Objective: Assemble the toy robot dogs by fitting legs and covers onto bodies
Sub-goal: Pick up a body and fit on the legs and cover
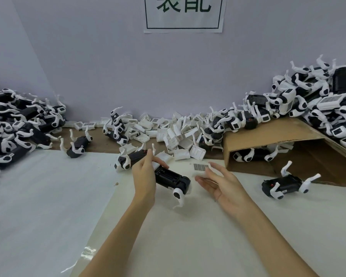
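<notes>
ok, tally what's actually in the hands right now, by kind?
black dog body with legs, gripped in left hand: 1
white cover, pinched in right hand: 1
Total: 2

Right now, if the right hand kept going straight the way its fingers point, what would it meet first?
The right hand, holding a white cover, points left toward the black dog body gripped by the left hand. It would probably meet that body's open top first, though depth is unclear.

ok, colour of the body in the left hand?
Black body, white leg; left hand grips it. Head view.
</notes>
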Action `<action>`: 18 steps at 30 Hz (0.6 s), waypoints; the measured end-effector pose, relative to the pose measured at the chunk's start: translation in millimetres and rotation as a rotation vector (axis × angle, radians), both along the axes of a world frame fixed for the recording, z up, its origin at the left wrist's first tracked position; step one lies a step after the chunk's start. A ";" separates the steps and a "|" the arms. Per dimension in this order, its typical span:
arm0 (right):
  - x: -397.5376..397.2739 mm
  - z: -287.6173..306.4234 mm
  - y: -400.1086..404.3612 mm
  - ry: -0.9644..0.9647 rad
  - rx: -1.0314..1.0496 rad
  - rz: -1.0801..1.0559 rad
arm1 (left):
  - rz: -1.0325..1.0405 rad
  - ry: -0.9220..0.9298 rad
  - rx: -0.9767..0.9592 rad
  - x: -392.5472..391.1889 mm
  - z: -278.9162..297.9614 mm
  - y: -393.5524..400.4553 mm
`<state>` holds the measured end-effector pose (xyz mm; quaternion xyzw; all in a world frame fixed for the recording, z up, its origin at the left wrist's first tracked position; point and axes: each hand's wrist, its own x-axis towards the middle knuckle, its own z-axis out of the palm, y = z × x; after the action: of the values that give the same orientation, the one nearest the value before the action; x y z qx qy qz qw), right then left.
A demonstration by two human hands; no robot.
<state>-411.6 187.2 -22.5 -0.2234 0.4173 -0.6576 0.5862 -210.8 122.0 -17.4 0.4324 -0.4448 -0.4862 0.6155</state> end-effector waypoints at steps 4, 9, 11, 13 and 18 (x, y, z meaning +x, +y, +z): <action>-2.6 11.1 6.7 -0.054 -0.073 0.052 | -0.024 -0.011 -0.029 -6.8 1.9 6.5; 4.7 17.4 11.0 0.168 -0.027 -0.008 | -0.067 -0.026 -0.032 -15.2 4.2 14.8; 11.0 16.3 11.3 0.386 -0.025 -0.050 | -0.093 -0.064 -0.029 -20.6 4.0 19.7; 18.1 14.5 13.1 0.512 -0.077 -0.048 | -0.132 -0.100 -0.034 -24.4 3.5 24.6; 26.3 9.6 15.1 0.789 -0.152 -0.091 | -0.179 -0.139 -0.093 -26.2 3.7 29.6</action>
<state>-385.3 202.3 -12.9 -0.4828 0.5699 -0.5756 0.3329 -237.1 151.6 -13.7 0.3946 -0.5452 -0.4867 0.5569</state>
